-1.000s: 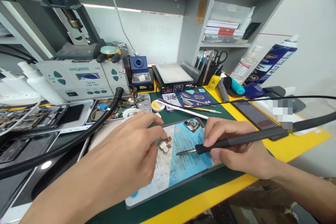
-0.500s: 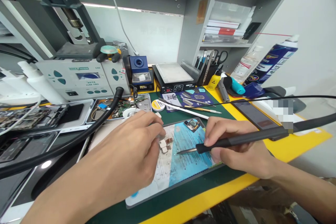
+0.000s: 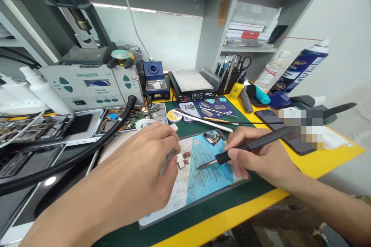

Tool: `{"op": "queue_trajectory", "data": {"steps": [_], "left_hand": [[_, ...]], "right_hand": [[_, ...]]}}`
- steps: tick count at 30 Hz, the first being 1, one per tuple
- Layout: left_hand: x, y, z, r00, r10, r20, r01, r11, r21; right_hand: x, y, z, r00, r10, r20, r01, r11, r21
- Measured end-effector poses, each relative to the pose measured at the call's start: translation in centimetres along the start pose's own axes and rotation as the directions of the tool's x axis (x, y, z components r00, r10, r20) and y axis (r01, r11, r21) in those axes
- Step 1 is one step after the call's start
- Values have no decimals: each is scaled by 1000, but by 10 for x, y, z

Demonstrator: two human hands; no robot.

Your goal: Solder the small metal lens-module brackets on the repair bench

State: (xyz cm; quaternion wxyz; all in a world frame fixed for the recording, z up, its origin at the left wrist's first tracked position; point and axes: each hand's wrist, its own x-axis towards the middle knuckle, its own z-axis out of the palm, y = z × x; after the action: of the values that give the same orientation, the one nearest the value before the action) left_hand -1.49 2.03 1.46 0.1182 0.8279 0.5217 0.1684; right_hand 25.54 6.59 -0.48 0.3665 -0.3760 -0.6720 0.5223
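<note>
My right hand is closed round a black-handled soldering iron, whose pointed metal tip rests on or just above the blue part of a scratched mat. My left hand lies over the mat's left side with its fingers curled; whatever they may hold is hidden. Just right of those fingers sit small white parts with brown flex strips. A small dark component with a round centre lies at the mat's top edge.
Trays of circuit boards stand at the left behind a black hose. Farther back are a rework station and a hot plate. A dark phone lies at the right; a white stick lies behind the mat.
The iron's rear end has swung, so its handle now tilts up more steeply. My right hand has turned with it, its lower fingers now showing over the mat. My left hand has barely moved.
</note>
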Motion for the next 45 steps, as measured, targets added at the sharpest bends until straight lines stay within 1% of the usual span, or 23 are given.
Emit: {"op": "queue_trajectory", "data": {"steps": [7, 13, 19, 26, 31, 37, 41, 45], "left_hand": [[-2, 0, 1, 1000, 8, -1, -8, 1000, -11], [0, -1, 2, 1000, 14, -5, -14, 1000, 10], [0, 0, 1, 1000, 5, -2, -5, 1000, 4], [-2, -4, 3, 1000, 6, 11, -6, 1000, 22], [-1, -4, 1, 1000, 14, 5, -14, 1000, 17], [-1, -3, 2, 1000, 14, 4, -14, 1000, 16], [-1, -3, 3, 1000, 14, -16, -14, 1000, 11], [-1, -3, 2, 1000, 8, -5, -8, 1000, 25]], "right_hand": [[1, -4, 4, 1000, 7, -6, -7, 1000, -10], [1, -4, 3, 999, 36, -19, -36, 999, 4], [2, -6, 4, 1000, 22, -10, -23, 1000, -11], [2, -4, 2, 999, 40, -8, -40, 999, -34], [2, -2, 2, 998, 63, -25, -63, 998, -4], [1, -4, 4, 999, 46, -23, -47, 998, -39], [2, -4, 4, 999, 37, -24, -38, 998, -49], [3, -4, 4, 999, 42, -20, -42, 998, -46]]}}
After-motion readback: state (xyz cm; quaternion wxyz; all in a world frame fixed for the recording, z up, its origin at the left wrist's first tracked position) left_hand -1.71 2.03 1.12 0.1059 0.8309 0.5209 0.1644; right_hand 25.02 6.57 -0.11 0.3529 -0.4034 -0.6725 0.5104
